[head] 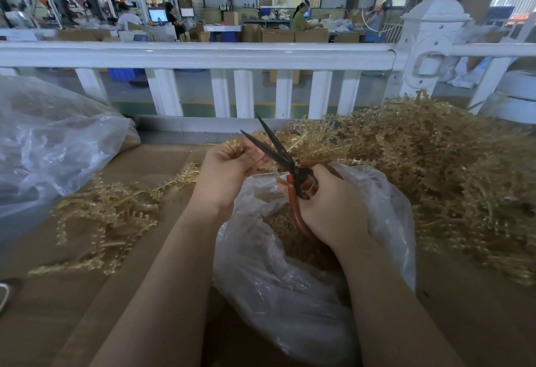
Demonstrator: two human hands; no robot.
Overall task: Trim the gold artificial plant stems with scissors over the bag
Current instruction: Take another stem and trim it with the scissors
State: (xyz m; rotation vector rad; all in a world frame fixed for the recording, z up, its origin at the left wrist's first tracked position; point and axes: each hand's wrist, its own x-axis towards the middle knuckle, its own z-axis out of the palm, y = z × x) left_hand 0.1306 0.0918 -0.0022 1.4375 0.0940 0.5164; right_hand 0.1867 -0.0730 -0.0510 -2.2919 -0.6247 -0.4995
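Note:
My left hand [229, 169] grips a gold plant stem [236, 146] above a clear plastic bag [278, 285]. My right hand [330, 207] holds scissors [278, 152] with red handles and dark blades. The blades are spread apart and point up and away, right beside the stem in my left hand. Gold cuttings [293, 239] lie inside the bag, under my right hand. A big heap of gold stems [429, 169] fills the right side of the table. A smaller loose bunch of gold stems [110, 210] lies on the cardboard to the left.
Brown cardboard [58, 308] covers the work surface. A large clear bag [52, 146] bulges at the far left. A white railing [203, 56] runs across behind the table. Beyond it, people work among cartons in a workshop.

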